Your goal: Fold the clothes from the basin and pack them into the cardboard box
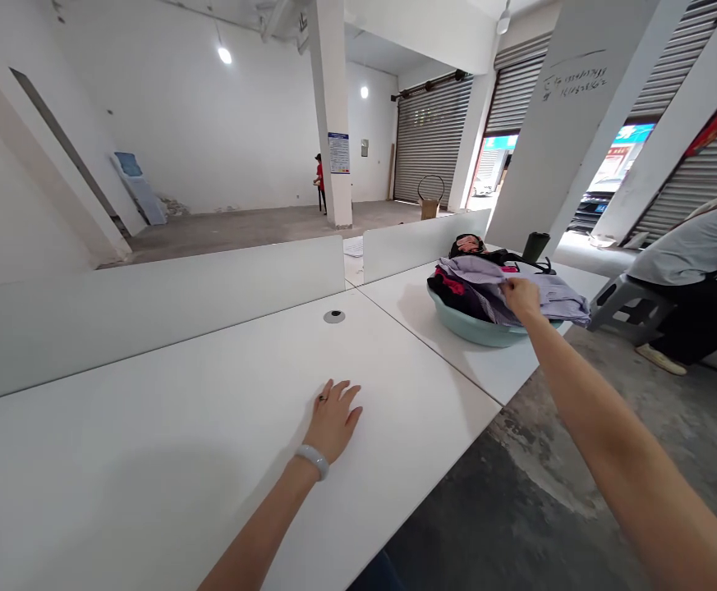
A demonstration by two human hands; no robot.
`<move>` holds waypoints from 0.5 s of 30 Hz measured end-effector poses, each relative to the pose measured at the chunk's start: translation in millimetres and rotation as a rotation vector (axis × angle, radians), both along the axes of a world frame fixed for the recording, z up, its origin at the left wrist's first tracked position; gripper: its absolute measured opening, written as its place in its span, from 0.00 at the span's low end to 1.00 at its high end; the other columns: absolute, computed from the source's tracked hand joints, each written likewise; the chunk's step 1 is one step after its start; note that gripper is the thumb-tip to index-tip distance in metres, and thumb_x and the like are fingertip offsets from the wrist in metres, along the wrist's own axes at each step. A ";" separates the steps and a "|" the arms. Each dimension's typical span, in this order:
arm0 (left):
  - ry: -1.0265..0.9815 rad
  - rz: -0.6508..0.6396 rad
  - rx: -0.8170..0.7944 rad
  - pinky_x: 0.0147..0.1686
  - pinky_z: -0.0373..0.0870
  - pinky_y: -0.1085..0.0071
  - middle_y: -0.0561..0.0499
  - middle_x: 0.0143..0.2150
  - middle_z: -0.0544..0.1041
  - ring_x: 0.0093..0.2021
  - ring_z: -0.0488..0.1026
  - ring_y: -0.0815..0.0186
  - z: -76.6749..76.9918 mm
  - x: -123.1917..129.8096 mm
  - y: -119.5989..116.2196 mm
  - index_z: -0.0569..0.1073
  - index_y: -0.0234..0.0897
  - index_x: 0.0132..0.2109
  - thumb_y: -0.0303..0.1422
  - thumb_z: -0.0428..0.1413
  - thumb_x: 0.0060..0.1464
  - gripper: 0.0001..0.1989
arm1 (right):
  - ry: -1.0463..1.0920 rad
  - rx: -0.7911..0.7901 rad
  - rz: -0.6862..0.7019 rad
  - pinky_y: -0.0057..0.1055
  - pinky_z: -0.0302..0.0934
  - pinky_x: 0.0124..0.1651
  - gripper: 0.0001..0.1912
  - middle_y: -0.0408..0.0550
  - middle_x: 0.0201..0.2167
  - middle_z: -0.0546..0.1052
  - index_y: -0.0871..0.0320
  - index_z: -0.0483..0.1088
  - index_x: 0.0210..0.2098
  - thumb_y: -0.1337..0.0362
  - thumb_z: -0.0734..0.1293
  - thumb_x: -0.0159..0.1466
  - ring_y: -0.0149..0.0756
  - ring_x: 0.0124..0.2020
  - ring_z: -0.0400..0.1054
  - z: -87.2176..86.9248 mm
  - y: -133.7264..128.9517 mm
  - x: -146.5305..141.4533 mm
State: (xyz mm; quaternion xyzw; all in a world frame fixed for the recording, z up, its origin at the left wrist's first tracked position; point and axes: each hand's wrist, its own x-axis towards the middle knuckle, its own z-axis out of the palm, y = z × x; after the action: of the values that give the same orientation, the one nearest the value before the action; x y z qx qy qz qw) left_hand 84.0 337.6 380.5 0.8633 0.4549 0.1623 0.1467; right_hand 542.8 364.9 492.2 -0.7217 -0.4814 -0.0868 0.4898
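Note:
My right hand [523,299] reaches to a light green basin [480,330] heaped with clothes, its fingers closed on a pale lavender garment [478,271] on top of the pile. What kind of garment it is, I cannot tell. Dark and bright pink clothes [450,283] show under it at the basin's left side. On the white table [210,460] rests my left hand [334,414], fingers spread and holding nothing. A ring sits on one of its fingers and a pale bangle [313,461] on the wrist.
Low partitions [259,279] line the table's far edge. A cable hole [334,316] lies ahead of my left hand. Behind the basin stands a dark green cylinder [535,246]. At right a person [684,254] sits on a grey stool [629,305]; another person [319,182] stands by a pillar.

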 end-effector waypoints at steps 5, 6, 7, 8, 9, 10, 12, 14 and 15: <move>-0.377 -0.259 -0.312 0.58 0.62 0.58 0.42 0.63 0.60 0.60 0.63 0.57 47.2 75.4 2.5 0.57 0.41 0.64 0.42 0.46 0.62 0.26 | -0.013 0.173 0.009 0.30 0.48 0.30 0.19 0.40 0.17 0.56 0.56 0.55 0.19 0.55 0.61 0.62 0.29 0.22 0.50 55.8 -26.7 -38.9; -0.472 -0.304 -0.413 0.55 0.64 0.59 0.41 0.64 0.59 0.57 0.66 0.57 57.7 92.7 1.7 0.54 0.42 0.66 0.44 0.47 0.61 0.29 | 0.031 0.210 0.101 0.29 0.48 0.28 0.21 0.39 0.17 0.56 0.56 0.55 0.19 0.51 0.60 0.63 0.29 0.22 0.50 60.2 -32.8 -55.1; -0.564 -0.348 -0.519 0.53 0.66 0.60 0.39 0.64 0.59 0.55 0.68 0.57 67.6 110.0 0.4 0.51 0.42 0.67 0.46 0.49 0.59 0.33 | 0.104 0.218 0.210 0.28 0.47 0.26 0.22 0.39 0.17 0.56 0.56 0.55 0.20 0.49 0.60 0.62 0.28 0.21 0.50 61.7 -38.2 -72.4; -0.663 -0.388 -0.612 0.50 0.68 0.61 0.37 0.64 0.58 0.52 0.70 0.58 76.6 126.9 -1.0 0.47 0.42 0.68 0.47 0.52 0.58 0.37 | 0.196 0.197 0.321 0.27 0.47 0.24 0.23 0.39 0.17 0.58 0.56 0.56 0.21 0.46 0.60 0.62 0.27 0.20 0.50 60.6 -42.5 -89.8; -0.761 -0.426 -0.691 0.47 0.70 0.62 0.36 0.64 0.57 0.51 0.71 0.58 84.2 142.8 -2.5 0.43 0.43 0.68 0.47 0.53 0.57 0.40 | 0.300 0.146 0.420 0.26 0.47 0.23 0.23 0.39 0.17 0.59 0.56 0.57 0.21 0.45 0.61 0.61 0.27 0.19 0.52 57.6 -45.7 -106.0; -0.851 -0.444 -0.734 0.46 0.71 0.63 0.35 0.64 0.58 0.51 0.71 0.57 90.4 156.8 -3.8 0.42 0.43 0.68 0.46 0.54 0.56 0.41 | 0.400 0.081 0.503 0.26 0.48 0.21 0.23 0.39 0.17 0.60 0.56 0.58 0.21 0.44 0.62 0.59 0.27 0.19 0.53 53.6 -47.9 -120.1; -0.953 -0.405 -0.678 0.45 0.71 0.62 0.37 0.61 0.64 0.51 0.71 0.57 98.5 177.0 -4.8 0.49 0.40 0.67 0.44 0.55 0.56 0.37 | 0.556 -0.026 0.608 0.25 0.51 0.20 0.21 0.40 0.17 0.62 0.55 0.59 0.21 0.46 0.64 0.57 0.28 0.18 0.57 45.8 -49.9 -139.8; -0.954 -0.303 -0.485 0.49 0.68 0.61 0.40 0.54 0.71 0.52 0.70 0.55 102.7 184.0 -2.6 0.62 0.37 0.60 0.43 0.54 0.57 0.27 | 0.650 -0.052 0.659 0.25 0.55 0.21 0.19 0.40 0.17 0.63 0.55 0.60 0.21 0.49 0.66 0.55 0.29 0.19 0.60 42.1 -49.4 -148.1; -0.932 -0.255 -0.386 0.50 0.67 0.60 0.42 0.50 0.73 0.52 0.70 0.55 104.4 182.8 -0.4 0.68 0.36 0.55 0.43 0.53 0.57 0.22 | 0.680 -0.031 0.674 0.26 0.57 0.21 0.17 0.40 0.17 0.63 0.55 0.60 0.21 0.51 0.67 0.55 0.29 0.19 0.60 42.4 -48.4 -148.8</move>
State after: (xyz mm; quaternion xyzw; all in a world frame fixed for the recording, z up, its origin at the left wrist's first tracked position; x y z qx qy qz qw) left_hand 266.8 337.3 484.9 0.7052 0.2540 0.4235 0.5088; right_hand 393.9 316.4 534.5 -0.5200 -0.5025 0.3250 0.6094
